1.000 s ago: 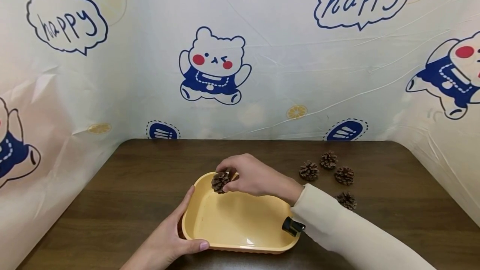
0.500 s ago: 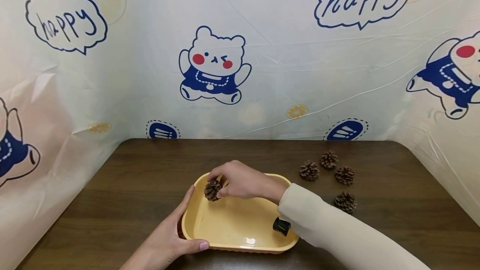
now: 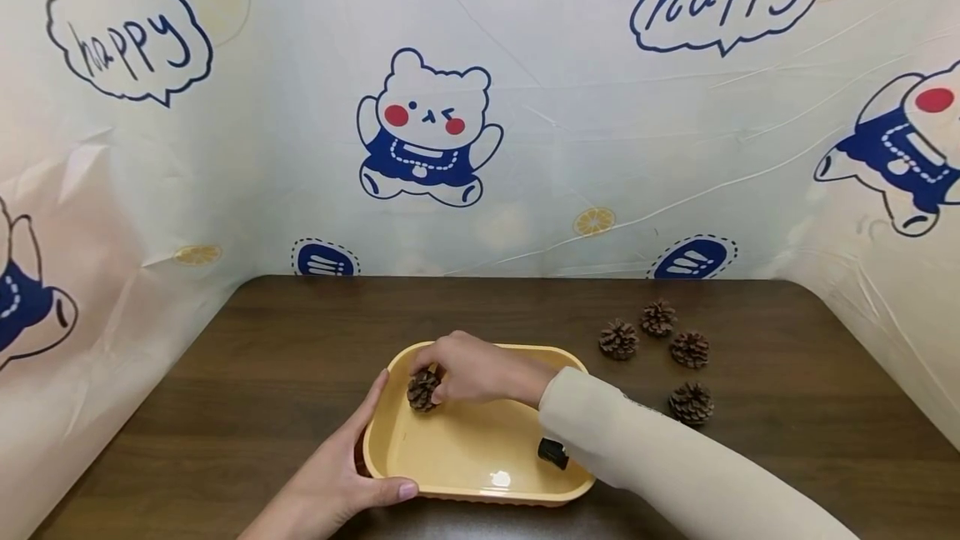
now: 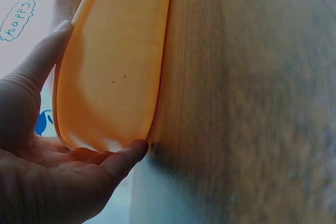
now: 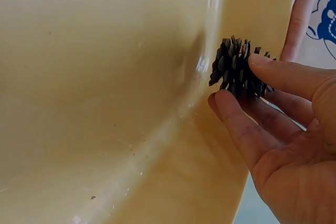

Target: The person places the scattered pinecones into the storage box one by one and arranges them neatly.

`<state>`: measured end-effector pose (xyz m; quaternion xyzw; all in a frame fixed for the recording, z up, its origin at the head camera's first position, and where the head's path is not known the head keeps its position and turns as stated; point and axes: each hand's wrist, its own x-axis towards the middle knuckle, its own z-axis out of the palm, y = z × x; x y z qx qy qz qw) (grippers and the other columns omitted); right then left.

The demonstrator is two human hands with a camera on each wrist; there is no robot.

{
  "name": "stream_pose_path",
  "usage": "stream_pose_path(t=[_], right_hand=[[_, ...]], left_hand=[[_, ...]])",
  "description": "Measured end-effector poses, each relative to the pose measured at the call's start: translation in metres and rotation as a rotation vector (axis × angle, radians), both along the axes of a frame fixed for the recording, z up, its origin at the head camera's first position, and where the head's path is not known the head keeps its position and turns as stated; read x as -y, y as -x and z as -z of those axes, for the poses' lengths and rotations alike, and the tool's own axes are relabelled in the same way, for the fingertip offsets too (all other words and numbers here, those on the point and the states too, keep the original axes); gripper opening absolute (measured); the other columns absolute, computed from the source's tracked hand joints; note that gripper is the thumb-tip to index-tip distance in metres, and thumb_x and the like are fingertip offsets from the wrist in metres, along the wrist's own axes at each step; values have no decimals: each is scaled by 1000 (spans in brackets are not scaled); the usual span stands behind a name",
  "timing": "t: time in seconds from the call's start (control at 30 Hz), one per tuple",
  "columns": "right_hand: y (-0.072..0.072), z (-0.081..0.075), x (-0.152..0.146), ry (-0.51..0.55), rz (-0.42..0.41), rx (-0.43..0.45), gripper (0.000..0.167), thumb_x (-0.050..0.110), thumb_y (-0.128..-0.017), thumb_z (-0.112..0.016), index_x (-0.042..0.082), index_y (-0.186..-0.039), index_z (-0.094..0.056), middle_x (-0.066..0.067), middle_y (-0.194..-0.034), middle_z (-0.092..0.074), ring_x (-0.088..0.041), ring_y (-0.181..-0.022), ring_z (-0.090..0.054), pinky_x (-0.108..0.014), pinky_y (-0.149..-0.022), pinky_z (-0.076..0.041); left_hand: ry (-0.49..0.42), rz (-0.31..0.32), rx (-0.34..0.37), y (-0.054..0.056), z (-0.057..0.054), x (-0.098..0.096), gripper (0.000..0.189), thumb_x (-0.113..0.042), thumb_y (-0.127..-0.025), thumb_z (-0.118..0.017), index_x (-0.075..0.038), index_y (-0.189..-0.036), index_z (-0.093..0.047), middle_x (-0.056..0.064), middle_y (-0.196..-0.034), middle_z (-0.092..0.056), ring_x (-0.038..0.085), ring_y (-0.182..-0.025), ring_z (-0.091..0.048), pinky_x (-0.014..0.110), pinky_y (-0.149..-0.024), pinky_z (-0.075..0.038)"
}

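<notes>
A yellow plastic basin (image 3: 480, 448) with rounded corners stands on the table near me. My left hand (image 3: 330, 473) grips its left end, the thumb on the near rim and fingers along the side; the left wrist view has the same hand (image 4: 63, 161) at the basin's end. Inside the far left corner, my right hand (image 3: 472, 367) holds a brown pine cone (image 3: 423, 391) between thumb and fingers. In the right wrist view the pine cone (image 5: 239, 69) is close to the basin's wall, thumb on one side and fingertips beneath.
Several pine cones (image 3: 692, 403) lie on the dark wooden table (image 3: 262, 373) to the right of the basin. A black device (image 3: 553, 452) sits under my right wrist, over the basin. A cloth printed with bears and "happy" bubbles (image 3: 142, 40) surrounds the table.
My right hand has moved left, toward me and lower into the basin with the pine cone. The left hand keeps its place on the basin.
</notes>
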<state>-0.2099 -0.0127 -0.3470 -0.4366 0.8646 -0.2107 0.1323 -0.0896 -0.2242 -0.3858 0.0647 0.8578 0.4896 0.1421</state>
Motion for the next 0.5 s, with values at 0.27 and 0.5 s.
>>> stream_pose_path(t=[0.27, 0.5], right_hand=[[0, 2, -1, -28, 2, -27, 40, 0, -90, -76, 10, -129, -74, -1, -126, -76, -10, -110, -68, -21, -96, -52], [2, 6, 1, -59, 4, -42, 39, 2, -92, -76, 12, -130, -74, 1, -127, -76, -8, -109, -67, -21, -95, -52]], left_hand=[[-2, -5, 3, 0, 0, -1, 130, -34, -80, -92, -24, -170, 0, 16, -174, -21, 25, -145, -42, 7, -104, -33], [15, -16, 12, 0, -1, -1, 130, -36, -79, -92, -25, -170, 0, 15, -174, -21, 26, -148, -40, 8, -105, -32]])
